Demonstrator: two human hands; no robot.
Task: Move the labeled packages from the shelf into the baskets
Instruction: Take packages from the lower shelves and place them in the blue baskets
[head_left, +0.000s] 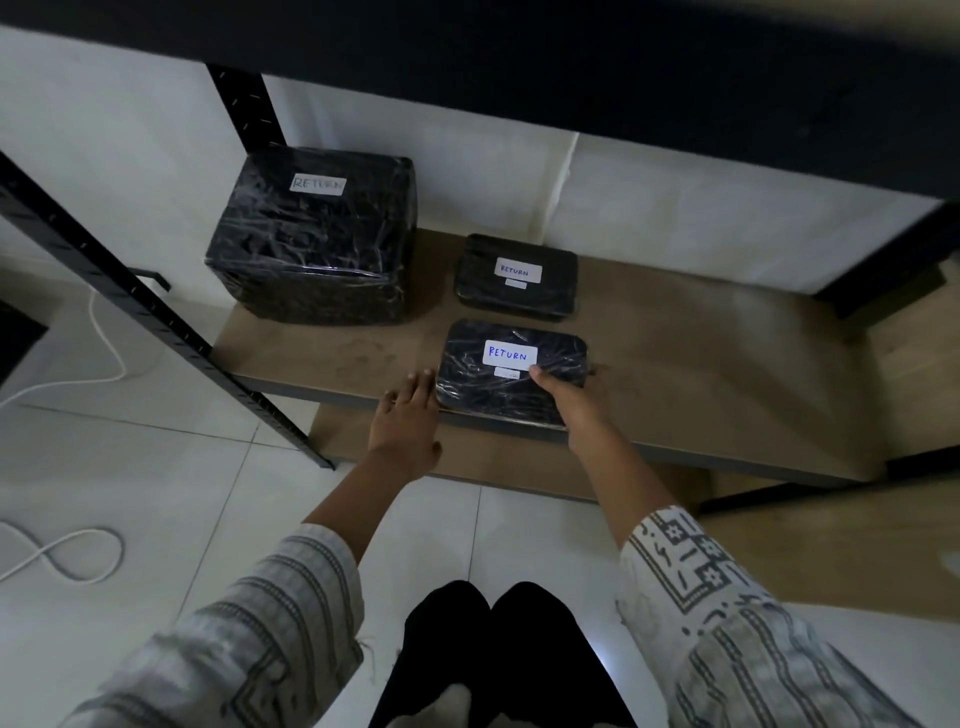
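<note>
Three black plastic-wrapped packages with white "RETURN" labels lie on a low wooden shelf. The nearest flat package sits at the shelf's front edge. My right hand grips its front right corner, thumb on top next to the label. My left hand reaches to its left side with straight fingers, just touching or nearly touching the edge. A second flat package lies behind it. A large boxy package stands at the back left. No basket is in view.
A black metal upright of the rack slants across the left. An upper shelf overhangs the top. White cables lie on the tiled floor at left. A lower wooden board sits under the shelf. My knees show at the bottom.
</note>
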